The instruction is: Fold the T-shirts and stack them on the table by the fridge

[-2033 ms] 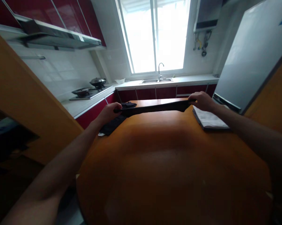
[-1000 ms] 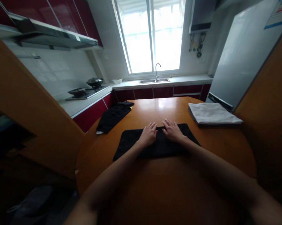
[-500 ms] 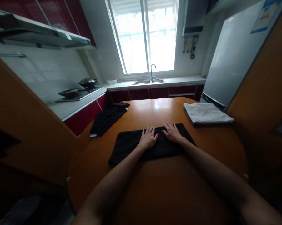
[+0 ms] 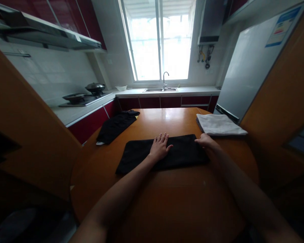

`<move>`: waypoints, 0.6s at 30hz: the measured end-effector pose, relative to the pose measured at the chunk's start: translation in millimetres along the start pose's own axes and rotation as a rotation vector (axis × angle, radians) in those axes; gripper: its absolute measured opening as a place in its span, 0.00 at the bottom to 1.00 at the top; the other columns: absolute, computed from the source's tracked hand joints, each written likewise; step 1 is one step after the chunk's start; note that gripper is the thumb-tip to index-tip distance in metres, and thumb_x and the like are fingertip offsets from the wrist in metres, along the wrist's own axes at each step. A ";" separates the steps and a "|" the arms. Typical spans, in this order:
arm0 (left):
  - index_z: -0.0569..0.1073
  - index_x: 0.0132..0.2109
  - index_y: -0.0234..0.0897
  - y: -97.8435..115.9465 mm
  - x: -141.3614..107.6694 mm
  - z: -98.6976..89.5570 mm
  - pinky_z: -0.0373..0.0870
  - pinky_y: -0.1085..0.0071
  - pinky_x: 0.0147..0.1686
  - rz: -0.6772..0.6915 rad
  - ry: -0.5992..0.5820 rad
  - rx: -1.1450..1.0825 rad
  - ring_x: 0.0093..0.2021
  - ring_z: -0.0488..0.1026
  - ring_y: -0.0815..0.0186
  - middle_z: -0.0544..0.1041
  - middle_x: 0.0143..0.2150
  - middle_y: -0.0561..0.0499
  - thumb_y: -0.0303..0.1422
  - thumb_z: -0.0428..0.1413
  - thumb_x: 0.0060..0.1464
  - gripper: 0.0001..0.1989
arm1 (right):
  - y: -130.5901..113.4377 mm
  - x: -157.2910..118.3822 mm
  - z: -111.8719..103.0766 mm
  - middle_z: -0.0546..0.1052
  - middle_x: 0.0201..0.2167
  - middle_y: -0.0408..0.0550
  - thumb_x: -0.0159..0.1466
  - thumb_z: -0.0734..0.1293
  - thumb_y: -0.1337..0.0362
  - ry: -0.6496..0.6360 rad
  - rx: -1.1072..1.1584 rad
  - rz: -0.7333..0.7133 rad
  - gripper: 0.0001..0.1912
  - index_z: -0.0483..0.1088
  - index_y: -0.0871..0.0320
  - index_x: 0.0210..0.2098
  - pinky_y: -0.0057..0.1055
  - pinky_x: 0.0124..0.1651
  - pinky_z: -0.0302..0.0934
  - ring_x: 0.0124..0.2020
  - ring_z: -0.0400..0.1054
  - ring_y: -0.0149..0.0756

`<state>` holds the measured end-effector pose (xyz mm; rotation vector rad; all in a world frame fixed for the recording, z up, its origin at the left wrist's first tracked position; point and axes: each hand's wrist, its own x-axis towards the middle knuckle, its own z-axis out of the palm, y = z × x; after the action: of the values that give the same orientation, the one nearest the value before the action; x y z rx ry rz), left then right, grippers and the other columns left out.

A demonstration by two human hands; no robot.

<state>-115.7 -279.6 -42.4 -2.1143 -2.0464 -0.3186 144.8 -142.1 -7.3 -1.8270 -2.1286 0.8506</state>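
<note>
A folded black garment (image 4: 183, 152), its exact kind unclear, lies as a long flat strip across the middle of the wooden table (image 4: 167, 199). My left hand (image 4: 160, 146) rests flat on it near its centre, fingers spread. At the strip's right end, my right hand (image 4: 205, 140) is closed, with thumb and fingers pinching the far right corner of the cloth. The pinched edge is partly hidden by the fingers.
Another black garment (image 4: 116, 126) lies loosely at the table's left edge. On the right sits a folded stack with light grey cloth (image 4: 220, 124) on top. Beyond the table are a counter with a sink (image 4: 154, 90), a stove with pans (image 4: 95, 87) and a fridge (image 4: 243, 71).
My right hand has moved right, from lying flat on the black garment to gripping its right end. The left hand stays flat in nearly the same place. The view has shifted slightly.
</note>
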 end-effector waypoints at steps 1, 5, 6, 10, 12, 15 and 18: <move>0.55 0.73 0.35 2.6 -1.7 -0.8 0.46 0.51 0.70 0.023 -0.004 0.004 0.75 0.46 0.50 0.52 0.75 0.42 0.52 0.39 0.69 0.35 | -0.5 -1.1 0.8 0.69 0.16 0.45 0.60 0.72 0.61 -0.018 0.025 0.010 0.13 0.71 0.64 0.25 0.25 0.22 0.56 0.19 0.68 0.35; 0.60 0.71 0.37 9.5 -6.1 0.1 0.49 0.51 0.70 0.093 -0.061 0.005 0.74 0.48 0.51 0.54 0.75 0.43 0.53 0.39 0.68 0.34 | -0.2 -4.4 -2.5 0.65 0.13 0.40 0.58 0.75 0.63 -0.096 0.142 0.032 0.14 0.68 0.62 0.24 0.23 0.18 0.50 0.15 0.61 0.28; 0.60 0.71 0.37 9.9 -6.4 0.8 0.49 0.51 0.69 0.101 -0.071 0.003 0.74 0.47 0.51 0.53 0.75 0.43 0.53 0.39 0.68 0.34 | 1.2 -4.6 -4.3 0.64 0.13 0.40 0.58 0.75 0.63 -0.123 0.175 0.037 0.14 0.67 0.62 0.24 0.23 0.17 0.49 0.14 0.60 0.27; 0.61 0.70 0.35 9.2 -5.5 -0.8 0.49 0.51 0.70 0.095 -0.083 -0.025 0.74 0.48 0.50 0.55 0.74 0.41 0.51 0.42 0.68 0.33 | 7.6 -3.9 -9.7 0.64 0.14 0.39 0.59 0.74 0.63 -0.250 0.330 0.032 0.13 0.67 0.61 0.25 0.21 0.15 0.47 0.14 0.57 0.25; 0.62 0.69 0.36 10.5 -4.5 -5.4 0.50 0.52 0.70 0.115 -0.054 -0.060 0.73 0.50 0.50 0.58 0.73 0.41 0.48 0.45 0.68 0.30 | 8.3 -3.7 -10.5 0.64 0.15 0.38 0.60 0.73 0.63 -0.305 0.422 0.004 0.11 0.68 0.60 0.27 0.20 0.16 0.49 0.15 0.56 0.24; 0.62 0.69 0.39 17.7 -1.6 -14.3 0.56 0.57 0.68 0.158 0.024 -0.203 0.69 0.59 0.55 0.64 0.69 0.42 0.42 0.48 0.68 0.27 | 4.0 -5.1 -10.0 0.65 0.17 0.36 0.60 0.71 0.65 -0.351 0.553 -0.047 0.08 0.67 0.59 0.29 0.18 0.19 0.54 0.16 0.57 0.23; 0.61 0.69 0.39 29.1 2.3 -18.9 0.67 0.63 0.61 0.154 0.071 -0.458 0.60 0.70 0.60 0.70 0.64 0.44 0.38 0.48 0.68 0.25 | -4.3 -8.5 -7.9 0.68 0.20 0.37 0.60 0.71 0.66 -0.370 0.654 -0.090 0.07 0.67 0.58 0.31 0.18 0.21 0.58 0.19 0.60 0.23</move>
<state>-87.0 -283.6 -23.0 -2.4506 -1.8909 -0.8979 147.1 -148.3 3.2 -1.2973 -1.7690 1.7148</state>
